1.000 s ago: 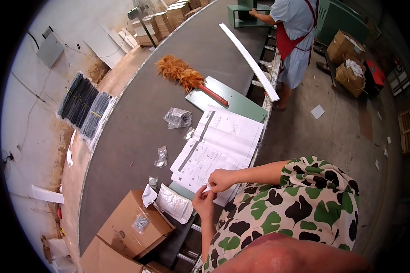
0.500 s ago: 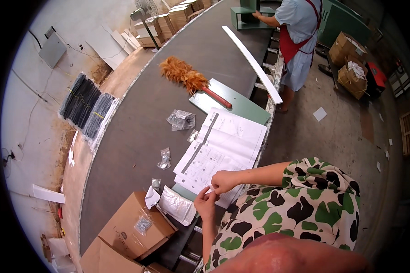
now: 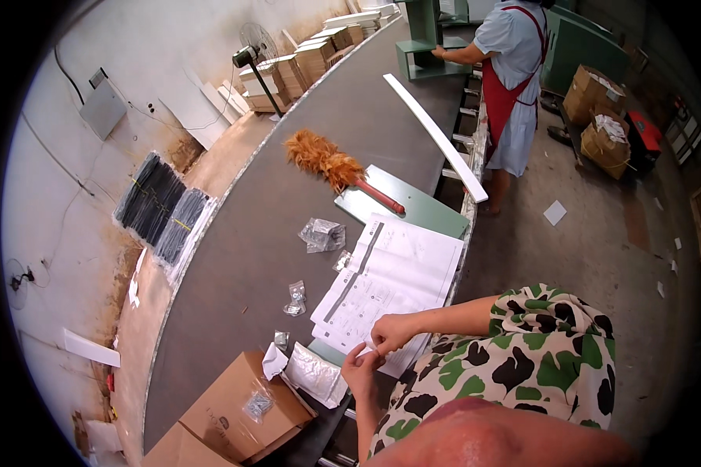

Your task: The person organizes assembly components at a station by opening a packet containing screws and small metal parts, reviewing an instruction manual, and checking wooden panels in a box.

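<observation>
My right hand [image 3: 395, 331] is closed, its fingertips pinched just above my left hand [image 3: 361, 371]. The left fingers and thumb are bent together and meet the right ones. Between them is a small pale bit, too small to name. Both hands are over the near edge of an open printed instruction booklet [image 3: 410, 261]. Its pages lie spread on the grey table, partly over a green board [image 3: 435, 212]. Left of my left hand lies a white padded packet [image 3: 316, 375], with a crumpled white paper [image 3: 273, 361] beside it.
A brown carton [image 3: 230, 405] carries a small hardware bag [image 3: 258, 405]. Plastic bags of fittings [image 3: 322, 234] lie on the table [image 3: 234, 257]. An orange feather duster [image 3: 325, 159] rests against the green board. A long white strip [image 3: 435, 138] lies near a co-worker [image 3: 512, 86] handling a green cabinet [image 3: 424, 54].
The whole view has shifted, so the table and things on it sit lower and further right. My hands stay pinched together above the booklet.
</observation>
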### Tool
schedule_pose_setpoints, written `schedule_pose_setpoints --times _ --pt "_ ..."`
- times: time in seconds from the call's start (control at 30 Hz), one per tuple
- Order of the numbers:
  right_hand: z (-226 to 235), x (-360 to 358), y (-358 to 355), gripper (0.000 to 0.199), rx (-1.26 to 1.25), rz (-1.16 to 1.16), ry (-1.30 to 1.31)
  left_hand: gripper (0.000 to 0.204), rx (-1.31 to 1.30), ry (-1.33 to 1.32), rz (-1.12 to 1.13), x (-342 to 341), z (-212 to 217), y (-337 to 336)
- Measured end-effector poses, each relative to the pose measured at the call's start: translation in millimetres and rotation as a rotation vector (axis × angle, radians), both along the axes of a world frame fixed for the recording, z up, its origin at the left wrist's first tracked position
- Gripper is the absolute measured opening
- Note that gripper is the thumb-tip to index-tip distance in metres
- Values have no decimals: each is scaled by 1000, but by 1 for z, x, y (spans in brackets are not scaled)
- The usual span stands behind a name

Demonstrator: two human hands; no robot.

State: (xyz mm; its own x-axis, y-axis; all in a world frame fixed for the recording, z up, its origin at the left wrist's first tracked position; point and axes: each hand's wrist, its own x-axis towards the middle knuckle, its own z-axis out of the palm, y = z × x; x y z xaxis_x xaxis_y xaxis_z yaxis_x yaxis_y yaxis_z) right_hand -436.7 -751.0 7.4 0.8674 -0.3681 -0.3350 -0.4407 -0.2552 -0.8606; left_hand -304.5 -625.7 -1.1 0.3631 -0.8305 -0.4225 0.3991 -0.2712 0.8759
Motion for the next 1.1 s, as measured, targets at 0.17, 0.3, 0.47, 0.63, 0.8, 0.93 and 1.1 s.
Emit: schedule_pose_setpoints --times 0.17,0.3,0.47,0.63,0.8,0.93,1.1 --pt "17 -1 -2 27 116 71 31 37 -65 -43 -60 -1 1 1" --pt "19 -2 -5 28 109 125 53 37 -117 -79 -126 -1 -8 3" --pt "21 0 -5 27 -14 143 65 37 -114 -148 -138 -5 -2 0" --pt "19 -2 -1 26 -57 121 42 37 -122 -97 -122 -4 -5 2" --pt "14 -5 -1 22 73 76 11 38 -123 -30 -71 -2 -9 4" --pt "15 -7 -1 18 160 56 -8 39 -102 -27 -64 -2 -5 4" --pt "15 -6 -4 17 142 88 5 40 -105 -16 -89 -1 -3 4"
